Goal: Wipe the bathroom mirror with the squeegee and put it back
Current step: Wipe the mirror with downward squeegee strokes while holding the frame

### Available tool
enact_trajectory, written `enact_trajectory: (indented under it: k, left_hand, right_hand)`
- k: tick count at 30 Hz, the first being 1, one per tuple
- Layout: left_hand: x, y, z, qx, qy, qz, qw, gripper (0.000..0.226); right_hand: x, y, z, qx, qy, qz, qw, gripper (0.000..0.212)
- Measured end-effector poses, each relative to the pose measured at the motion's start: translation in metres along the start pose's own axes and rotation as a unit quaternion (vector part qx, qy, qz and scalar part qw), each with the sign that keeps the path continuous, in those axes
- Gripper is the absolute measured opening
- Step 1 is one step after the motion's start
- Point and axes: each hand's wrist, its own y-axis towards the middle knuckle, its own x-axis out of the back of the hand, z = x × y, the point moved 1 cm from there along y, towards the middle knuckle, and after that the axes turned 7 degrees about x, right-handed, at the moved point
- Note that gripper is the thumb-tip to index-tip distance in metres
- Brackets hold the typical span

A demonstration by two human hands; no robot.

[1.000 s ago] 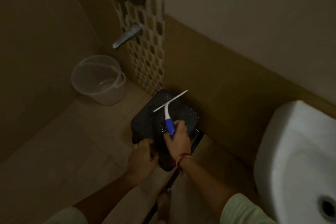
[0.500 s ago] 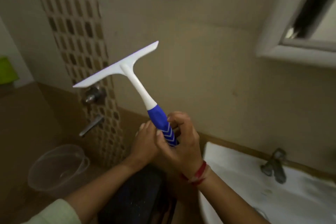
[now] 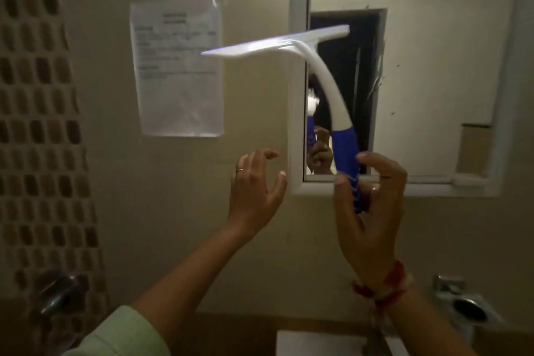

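You have one view only, from the camera on your head, so nothing is shared between views. It looks forward and slightly upward at the bathroom wall (image 3: 179, 211), close enough that your forearms rise from the bottom edge and fill the lower middle of the frame. The mirror (image 3: 433, 95) sits in the upper right, cut off by the top edge, and faces you nearly square on. The wide lens bends the tiled strip (image 3: 43, 124) at the left edge into a curve (straight lines bow there). The paper notice (image 3: 179, 72) hangs left of centre at about eye height. The sink rim (image 3: 312, 344) just enters at the bottom.
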Motion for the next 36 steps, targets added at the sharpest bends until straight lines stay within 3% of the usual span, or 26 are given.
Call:
enact_trajectory:
  k: [10, 14, 16, 23, 30, 36]
  left_hand:
    - [-0.016, 0.116, -0.052, -0.065, -0.024, -0.098, 0.993, 0.048]
    - [-0.03, 0.155, -0.068, -0.086, -0.024, -0.105, 0.99, 0.055]
    - [-0.039, 0.166, -0.07, -0.09, 0.0, -0.106, 0.99, 0.056]
    - [-0.055, 0.177, -0.061, -0.098, 0.024, -0.154, 0.983, 0.053]
    - [-0.055, 0.175, -0.057, -0.095, -0.021, -0.178, 0.979, 0.054]
    - [-0.058, 0.176, -0.054, -0.053, -0.052, -0.188, 0.979, 0.049]
  right_hand:
    - [0.027, 0.098, -0.023, 0.009, -0.061, -0.069, 0.996, 0.032]
    - [0.018, 0.14, -0.026, -0.029, -0.017, -0.095, 0.995, 0.033]
    - [0.013, 0.159, -0.03, -0.025, -0.07, -0.086, 0.994, 0.042]
    - [0.003, 0.196, -0.056, 0.037, -0.237, -0.069, 0.968, 0.049]
    - [-0.01, 0.207, -0.081, 0.043, -0.275, -0.1, 0.955, 0.045]
    - [-0.028, 0.203, -0.089, 0.047, -0.227, -0.114, 0.966, 0.043]
